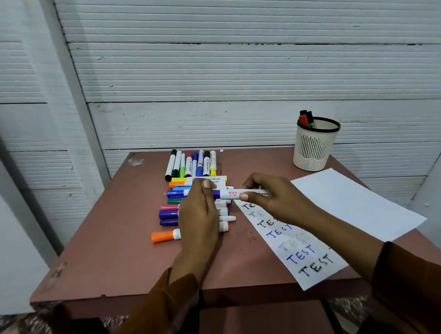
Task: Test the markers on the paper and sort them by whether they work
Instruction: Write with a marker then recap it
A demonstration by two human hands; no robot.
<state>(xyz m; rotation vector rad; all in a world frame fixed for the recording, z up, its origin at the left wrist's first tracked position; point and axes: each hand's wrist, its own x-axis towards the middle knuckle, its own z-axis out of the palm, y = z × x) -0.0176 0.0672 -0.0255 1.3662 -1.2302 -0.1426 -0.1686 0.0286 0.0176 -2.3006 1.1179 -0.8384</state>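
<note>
Rightward, slotted cup [313,147] with capped markers [305,119] inside, beside paper [352,202].

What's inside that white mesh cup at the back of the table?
The white mesh cup holds a few markers; only their dark and red tops poke above its rim. Its wall hides their bodies and the exact count.

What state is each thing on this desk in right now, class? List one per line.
Purple marker: held level by both hands, cap on.
Left hand: fingers grip the cap end.
Right hand: fingers pinch the barrel.
Paper: flat, "TEST" written repeatedly.
Markers on table: lying capped.
Pen cup: upright, holding markers.
</note>
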